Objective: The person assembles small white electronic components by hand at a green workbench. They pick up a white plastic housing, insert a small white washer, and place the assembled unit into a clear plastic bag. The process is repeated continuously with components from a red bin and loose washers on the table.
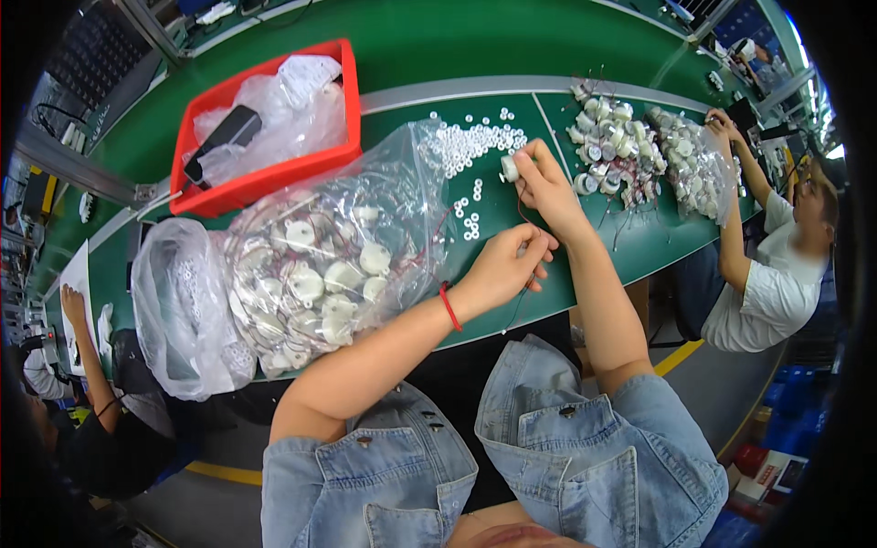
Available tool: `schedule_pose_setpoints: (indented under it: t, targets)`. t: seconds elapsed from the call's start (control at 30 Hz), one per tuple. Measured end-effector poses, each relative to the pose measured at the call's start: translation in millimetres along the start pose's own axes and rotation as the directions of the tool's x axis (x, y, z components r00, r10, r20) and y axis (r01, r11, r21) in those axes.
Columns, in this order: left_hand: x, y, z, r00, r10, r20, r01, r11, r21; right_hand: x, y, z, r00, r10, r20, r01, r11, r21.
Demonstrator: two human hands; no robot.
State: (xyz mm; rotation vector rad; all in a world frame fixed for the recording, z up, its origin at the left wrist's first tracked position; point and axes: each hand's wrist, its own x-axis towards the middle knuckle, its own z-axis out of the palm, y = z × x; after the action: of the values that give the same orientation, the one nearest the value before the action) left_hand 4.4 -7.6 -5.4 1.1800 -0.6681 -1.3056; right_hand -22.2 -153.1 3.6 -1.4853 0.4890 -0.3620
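My right hand (554, 196) is closed around a small white round plastic part (509, 168), its face turned to the left. A thin dark wire (522, 203) runs from that part down to my left hand (512, 263). The fingers of my left hand are pinched together on the wire, and its loose end hangs below them. Many small white rings (470, 146) lie scattered on the green table just beyond and to the left of my hands. To the right is a heap of white parts with wires (614, 146).
Left of my arms rests a clear bag of white round wired parts (315, 274), beside a smaller bag of white pieces (187, 310). Behind them stands a red bin (354, 100) with plastic bags and a black box. One co-worker (776, 247) works at the right, another (100, 429) at the left.
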Motion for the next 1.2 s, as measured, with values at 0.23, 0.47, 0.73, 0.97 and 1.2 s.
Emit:
schedule_pose_setpoints:
  t: [0.23,0.47,0.73,0.97,1.2]
  targets:
    - [-7.9,17.6,-0.4,0.841,0.483,-0.243,-0.336,0.819,0.465,-28.0,-6.7,-17.0,0.960,0.079,0.268,-0.238,0.733,0.637]
    - [-16.6,37.2,1.9,0.731,0.663,-0.164,-0.376,0.591,0.714,-59.4,-3.3,-5.8,0.919,0.117,0.377,-0.379,0.531,0.758]
    - [-14.7,40.5,2.0,0.724,0.674,-0.147,-0.382,0.569,0.728,-74.1,1.5,-15.4,0.951,0.087,0.297,-0.221,0.862,0.457]
    - [-15.6,32.1,-0.5,0.769,0.629,-0.110,-0.317,0.526,0.789,-91.1,-19.1,-19.7,0.960,-0.105,0.260,0.067,0.986,0.153]
    - [-10.5,24.3,-6.0,0.694,0.720,0.003,-0.354,0.337,0.872,-93.9,-11.6,-14.2,0.979,-0.093,0.180,0.060,0.982,0.179]
